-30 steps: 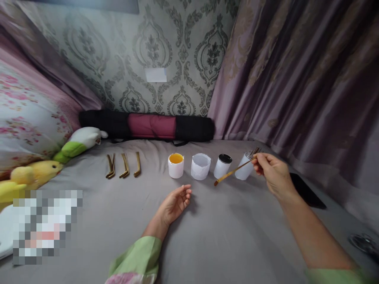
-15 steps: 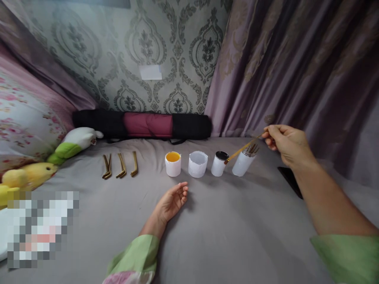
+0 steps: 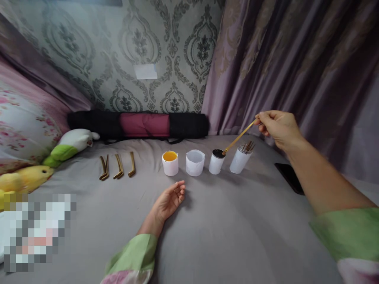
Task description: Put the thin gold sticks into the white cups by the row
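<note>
My right hand (image 3: 278,127) pinches the top end of a thin golden stick (image 3: 239,137), held slanted with its lower tip just over the rim of a white cup with dark contents (image 3: 216,161). To its right a white cup (image 3: 240,158) holds several more sticks. Left of it stand an empty white cup (image 3: 195,162) and a white cup of orange liquid (image 3: 170,163). My left hand (image 3: 169,200) rests palm up on the grey sheet (image 3: 225,232), fingers loosely curled and apart, holding nothing.
Three bent golden tools (image 3: 117,166) lie in a row at the left. A black and maroon roll bag (image 3: 139,124) lies along the wall. Plush toys (image 3: 44,163) and a floral pillow (image 3: 20,126) are at left, a dark phone (image 3: 289,177) at right, curtains behind.
My right hand has lifted the stick up and to the right, from low in front of the cups to above them, bringing its tip to the dark cup. My left hand stays put.
</note>
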`<state>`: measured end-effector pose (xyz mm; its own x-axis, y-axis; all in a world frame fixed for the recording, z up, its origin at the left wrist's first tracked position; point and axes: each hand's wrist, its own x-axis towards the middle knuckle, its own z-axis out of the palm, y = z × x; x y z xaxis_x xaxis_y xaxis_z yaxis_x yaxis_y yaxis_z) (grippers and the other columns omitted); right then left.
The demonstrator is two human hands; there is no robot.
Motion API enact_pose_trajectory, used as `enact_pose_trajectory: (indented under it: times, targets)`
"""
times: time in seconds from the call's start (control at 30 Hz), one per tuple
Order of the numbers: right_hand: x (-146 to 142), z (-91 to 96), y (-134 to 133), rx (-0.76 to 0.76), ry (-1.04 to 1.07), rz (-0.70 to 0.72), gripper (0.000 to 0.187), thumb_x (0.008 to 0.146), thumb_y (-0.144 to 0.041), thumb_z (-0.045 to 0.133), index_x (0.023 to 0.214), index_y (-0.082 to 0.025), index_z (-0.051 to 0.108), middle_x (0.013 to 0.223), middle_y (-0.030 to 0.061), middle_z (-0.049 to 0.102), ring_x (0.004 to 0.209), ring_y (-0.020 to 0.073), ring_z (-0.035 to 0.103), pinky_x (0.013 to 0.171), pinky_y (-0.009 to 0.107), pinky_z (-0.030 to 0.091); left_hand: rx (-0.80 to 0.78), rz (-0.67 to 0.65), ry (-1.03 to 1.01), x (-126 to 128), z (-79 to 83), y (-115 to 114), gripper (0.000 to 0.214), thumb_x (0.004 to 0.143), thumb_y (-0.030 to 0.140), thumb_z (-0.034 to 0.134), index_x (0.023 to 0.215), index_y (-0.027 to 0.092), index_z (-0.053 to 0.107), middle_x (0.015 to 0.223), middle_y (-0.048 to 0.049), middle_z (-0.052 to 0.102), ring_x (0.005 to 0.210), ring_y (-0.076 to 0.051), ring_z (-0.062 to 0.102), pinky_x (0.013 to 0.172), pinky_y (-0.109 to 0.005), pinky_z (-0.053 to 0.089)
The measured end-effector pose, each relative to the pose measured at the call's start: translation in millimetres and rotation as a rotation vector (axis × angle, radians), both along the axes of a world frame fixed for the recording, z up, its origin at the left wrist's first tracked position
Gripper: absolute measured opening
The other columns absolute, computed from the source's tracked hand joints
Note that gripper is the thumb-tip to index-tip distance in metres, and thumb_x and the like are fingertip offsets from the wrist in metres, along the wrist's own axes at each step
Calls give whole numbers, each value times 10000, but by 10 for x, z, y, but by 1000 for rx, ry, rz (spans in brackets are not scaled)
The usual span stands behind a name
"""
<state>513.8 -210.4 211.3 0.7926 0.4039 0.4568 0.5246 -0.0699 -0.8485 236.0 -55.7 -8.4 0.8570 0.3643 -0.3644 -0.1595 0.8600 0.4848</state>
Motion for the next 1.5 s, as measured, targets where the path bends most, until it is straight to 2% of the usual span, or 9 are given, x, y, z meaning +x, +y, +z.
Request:
enact_pose_trajectory:
  times: [0.27,0.63,1.03,1.3,1.5]
  targets:
    - [-20,24,77,-57,-3,9,157,826,-147,484,700,-111,571,645,35,573,410,25,422,314,130,286,4,6,7,-1,6,-6,161,815,149,524,947,87,591,767,-49,588,619,-79,552,538,-180,455]
    - [91,-14,152,-147,-40,35,141,842,-188,493,773,-104,584,698,53,616,428,18,427,351,114,309,-13,6,22,6,21,-4,159,815,138,518,943,86,597,761,-51,587,617,-82,555,539,-179,458]
    - [171,-77,252,-289,-42,156,114,804,-225,552,757,-129,590,728,55,647,444,31,466,348,122,327,-13,1,1,6,-32,15,173,814,152,526,959,89,596,768,-57,593,629,-88,559,549,-183,462]
    - [90,-36,311,-432,-32,240,110,785,-210,571,708,-141,611,726,51,663,435,41,467,344,145,323,-9,5,21,18,18,-6,156,811,136,525,944,94,593,758,-53,591,610,-77,556,537,-177,457]
    - [135,-119,370,-505,-6,300,112,773,-202,579,693,-133,617,738,53,672,432,38,463,347,146,332,-7,3,12,18,11,-6,159,811,144,527,948,95,594,761,-53,588,615,-79,554,542,-180,459]
